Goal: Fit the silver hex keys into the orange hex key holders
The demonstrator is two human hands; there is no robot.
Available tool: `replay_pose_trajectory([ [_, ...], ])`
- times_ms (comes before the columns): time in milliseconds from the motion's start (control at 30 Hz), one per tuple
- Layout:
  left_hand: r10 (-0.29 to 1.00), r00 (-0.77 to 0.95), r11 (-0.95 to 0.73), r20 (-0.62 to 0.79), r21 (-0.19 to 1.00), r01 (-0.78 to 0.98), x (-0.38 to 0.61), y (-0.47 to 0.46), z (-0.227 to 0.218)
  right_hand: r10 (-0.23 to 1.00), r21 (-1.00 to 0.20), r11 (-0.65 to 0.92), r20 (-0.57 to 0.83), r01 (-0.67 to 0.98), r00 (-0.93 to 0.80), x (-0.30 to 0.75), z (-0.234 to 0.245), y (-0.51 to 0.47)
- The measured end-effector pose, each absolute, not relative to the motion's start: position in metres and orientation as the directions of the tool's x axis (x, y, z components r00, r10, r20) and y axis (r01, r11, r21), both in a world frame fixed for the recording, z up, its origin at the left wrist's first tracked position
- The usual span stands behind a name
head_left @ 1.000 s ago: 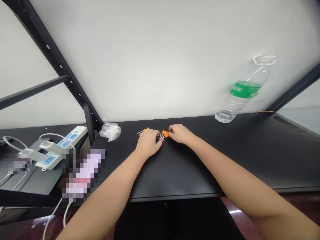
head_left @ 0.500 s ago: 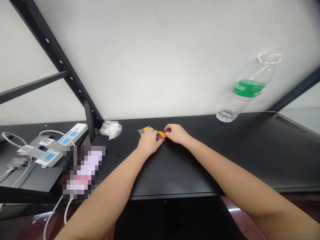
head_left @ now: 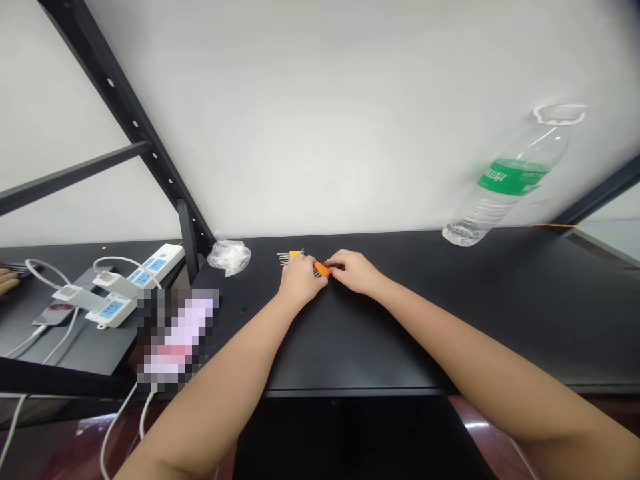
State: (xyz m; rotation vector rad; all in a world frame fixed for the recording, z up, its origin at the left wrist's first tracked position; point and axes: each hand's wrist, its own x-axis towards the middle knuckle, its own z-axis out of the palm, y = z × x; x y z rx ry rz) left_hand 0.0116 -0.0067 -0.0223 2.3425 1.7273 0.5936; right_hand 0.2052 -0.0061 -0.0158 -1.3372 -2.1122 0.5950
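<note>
Where the hands meet: a small orange holder point(head_left: 323, 269), angular and plastic-looking, sits between them near the back of the table, slim dark rods fanning from its left side.
Left hand point(head_left: 301, 275): palm down and bent at the knuckles, its thumb and forefinger barely parted, closed about the rod side of that holder; the other fingers are partly hidden.
Right hand point(head_left: 354, 270): curled, thumb and forefinger tips drawn close together at the holder's right end; whether they grip it or some small piece, I cannot tell.
Second holder point(head_left: 295, 254): orange too, just behind the left hand and partly covered, with thin, straight metallic rods pointing left.
Tabletop point(head_left: 350, 353): black, smooth, softly glossy, straight-edged.
Plastic bag point(head_left: 229, 257): clear, crumpled into a wrinkled clump near the wall.
Bottle point(head_left: 517, 177): transparent, ribbed low down, green-banded, with a white looped handle.
Left side: a perforated black metal post point(head_left: 135, 123), a long white power strip point(head_left: 111, 312) with blue socket faces, and another person's hand point(head_left: 7, 281).
</note>
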Motion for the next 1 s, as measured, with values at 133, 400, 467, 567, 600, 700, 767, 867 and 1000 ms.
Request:
replay_pose_trajectory([
  [133,0.952,0.242,-0.298,0.186,0.396,0.869,0.01,-0.005,-0.022,0.907,-0.62,0.408,0.19,0.67,-0.377,0.206,-0.01,-0.011],
  [400,0.917,0.353,-0.397,0.184,0.388,0.832,0.006,-0.007,-0.014,0.879,-0.594,0.466,0.228,0.655,-0.419,0.204,-0.002,-0.017],
  [467,0.911,0.368,-0.412,0.185,0.382,0.827,0.005,-0.007,-0.013,0.86,-0.56,0.502,0.245,0.659,-0.448,0.204,-0.001,-0.019],
  [567,0.904,0.379,-0.427,0.199,0.377,0.822,0.004,-0.007,-0.013,0.835,-0.531,0.545,0.274,0.648,-0.477,0.205,-0.002,-0.019],
  [600,0.902,0.381,-0.432,0.205,0.376,0.82,0.004,-0.007,-0.013,0.83,-0.528,0.552,0.28,0.645,-0.482,0.205,-0.003,-0.018],
  [700,0.897,0.385,-0.442,0.218,0.381,0.812,0.003,-0.007,-0.014,0.833,-0.533,0.549,0.281,0.644,-0.477,0.206,-0.006,-0.015],
  [767,0.896,0.383,-0.443,0.225,0.388,0.808,0.004,-0.007,-0.014,0.837,-0.544,0.542,0.284,0.64,-0.467,0.207,-0.007,-0.014],
  [867,0.897,0.381,-0.441,0.225,0.396,0.805,0.006,-0.009,-0.012,0.844,-0.568,0.533,0.299,0.627,-0.446,0.207,-0.008,-0.012],
  [1000,0.892,0.392,-0.451,0.225,0.391,0.802,0.008,-0.012,-0.009,0.886,-0.655,0.453,0.26,0.604,-0.384,0.207,-0.009,-0.011],
])
